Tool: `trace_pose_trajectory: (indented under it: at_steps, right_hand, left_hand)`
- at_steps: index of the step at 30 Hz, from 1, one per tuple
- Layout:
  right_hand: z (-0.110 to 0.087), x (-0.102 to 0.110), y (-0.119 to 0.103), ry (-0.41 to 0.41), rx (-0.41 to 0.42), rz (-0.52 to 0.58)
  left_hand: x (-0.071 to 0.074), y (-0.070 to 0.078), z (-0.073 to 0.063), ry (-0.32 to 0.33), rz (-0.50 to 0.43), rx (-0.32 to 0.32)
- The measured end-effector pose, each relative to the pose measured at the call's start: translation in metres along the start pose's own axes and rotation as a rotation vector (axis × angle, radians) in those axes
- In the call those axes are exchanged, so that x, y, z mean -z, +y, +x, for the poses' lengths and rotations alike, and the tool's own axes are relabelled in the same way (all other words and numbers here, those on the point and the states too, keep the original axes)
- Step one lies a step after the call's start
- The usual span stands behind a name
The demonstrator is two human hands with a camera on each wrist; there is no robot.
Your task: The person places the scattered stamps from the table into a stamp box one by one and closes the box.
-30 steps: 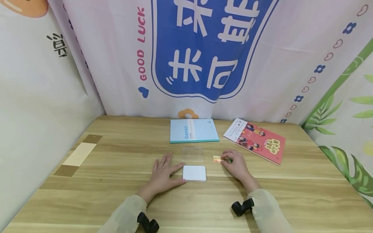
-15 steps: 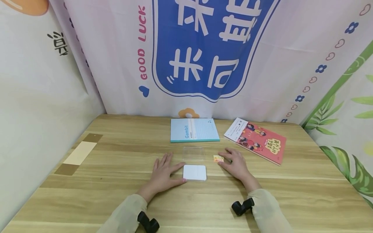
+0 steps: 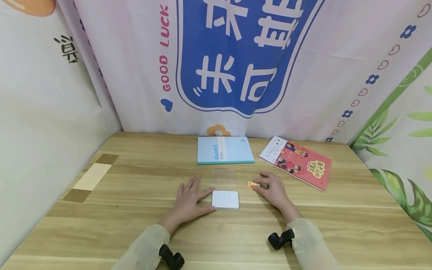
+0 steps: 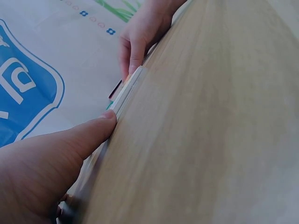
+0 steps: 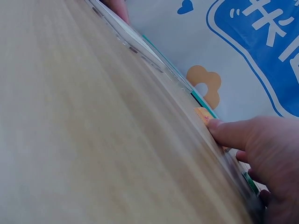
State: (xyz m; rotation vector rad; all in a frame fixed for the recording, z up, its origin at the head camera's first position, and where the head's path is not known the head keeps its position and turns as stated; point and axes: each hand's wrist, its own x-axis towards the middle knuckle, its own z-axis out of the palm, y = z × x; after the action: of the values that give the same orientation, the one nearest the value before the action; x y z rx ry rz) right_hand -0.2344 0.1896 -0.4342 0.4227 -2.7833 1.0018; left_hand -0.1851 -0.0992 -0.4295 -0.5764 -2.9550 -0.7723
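Pinching small orange card [image 3: 252, 184] in right hand [image 3: 273, 190], lengthwise left-right, beyond and right of white pad [image 3: 225, 199], with left hand [image 3: 189, 203] spread at pad's left edge.

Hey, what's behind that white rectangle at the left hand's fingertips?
Behind the white rectangle lies a clear plastic piece, then the blue notebook farther back. Whatever lies directly beneath the white rectangle is covered.

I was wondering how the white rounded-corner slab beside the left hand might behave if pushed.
The white rounded-corner slab would probably slide rather than roll or tip, since it lies low and flat above the table. It is likely fairly stiff, judging by its straight edge in the left wrist view. The left hand, touching it, might steady it.
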Motion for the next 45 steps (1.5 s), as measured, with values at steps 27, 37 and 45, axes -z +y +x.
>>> trace_pose_trajectory:
  at_steps: [27,37,45]
  right_hand:
    - [0.0006,-0.0025,-0.0017,0.087,0.001,0.106]
    - [0.0004,-0.003,-0.0003,0.092,-0.02,0.185]
    - [-0.0007,-0.0007,-0.0031,0.05,-0.063,0.206]
  left_hand:
    - [-0.0006,-0.0007,0.0006,-0.005,0.011,0.013]
    - [0.0,-0.0006,0.0001,-0.007,0.011,0.008]
    - [0.0,-0.0005,0.0001,-0.008,0.01,0.012]
